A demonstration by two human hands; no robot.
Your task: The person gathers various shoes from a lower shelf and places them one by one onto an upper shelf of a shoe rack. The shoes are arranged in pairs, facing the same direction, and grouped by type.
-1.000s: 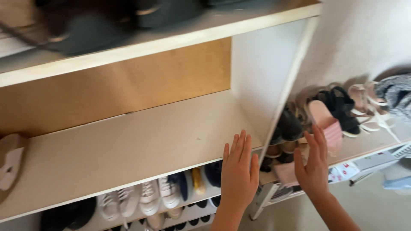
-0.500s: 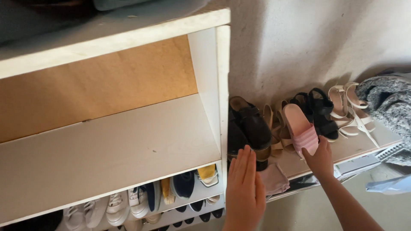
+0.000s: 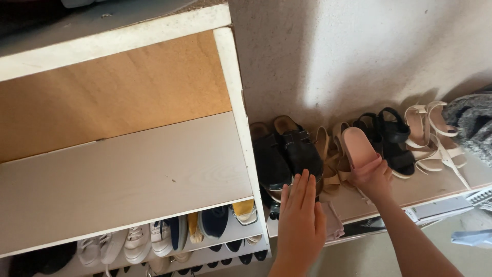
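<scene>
Your right hand (image 3: 373, 177) closed its fingers around the near end of a pink shoe (image 3: 359, 150) on the low shelf (image 3: 441, 187), the shoe stretching away beyond your fingertips, with tan sandals (image 3: 330, 154) just to their left and black strappy sandals (image 3: 392, 138) just to their right. Your left hand (image 3: 301, 215) lay flat and open, holding nothing, fingertips (image 3: 302, 179) touching the near edge of a pair of black slip-ons (image 3: 284, 151). Left of those fingers stood a white shoe cabinet (image 3: 241, 128), its wide shelf bare above rows of sneakers (image 3: 154, 238).
</scene>
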